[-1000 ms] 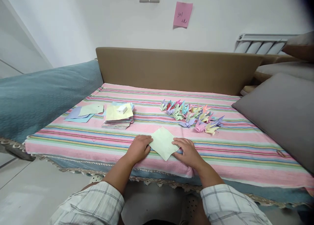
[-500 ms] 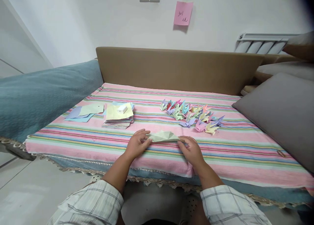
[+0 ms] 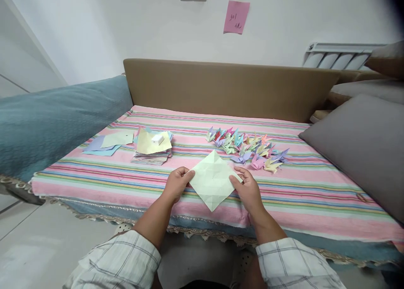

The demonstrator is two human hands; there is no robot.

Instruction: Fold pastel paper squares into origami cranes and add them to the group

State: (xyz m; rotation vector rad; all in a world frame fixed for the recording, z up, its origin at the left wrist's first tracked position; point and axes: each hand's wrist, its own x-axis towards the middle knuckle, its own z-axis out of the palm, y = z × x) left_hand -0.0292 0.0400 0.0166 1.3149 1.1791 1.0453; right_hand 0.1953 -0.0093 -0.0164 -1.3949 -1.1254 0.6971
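Note:
A pale green square of paper (image 3: 212, 179) with crease lines is held up as a diamond above the striped cloth (image 3: 284, 205). My left hand (image 3: 176, 183) pinches its left corner and my right hand (image 3: 248, 188) pinches its right corner. Both hands are closed on the sheet. A cluster of several folded paper cranes (image 3: 244, 148) in pastel colours lies just beyond the paper, to the right.
A stack of coloured paper (image 3: 153, 150) with a small white block (image 3: 157, 139) on top sits at the left, loose sheets (image 3: 107, 144) beside it. Grey cushion (image 3: 362, 146) at right, teal blanket (image 3: 57, 120) at left, brown backrest (image 3: 227, 87) behind.
The paper lay flat under my hands, was lifted and seen edge-on, and is now opened out and tilted up facing me, showing its creases.

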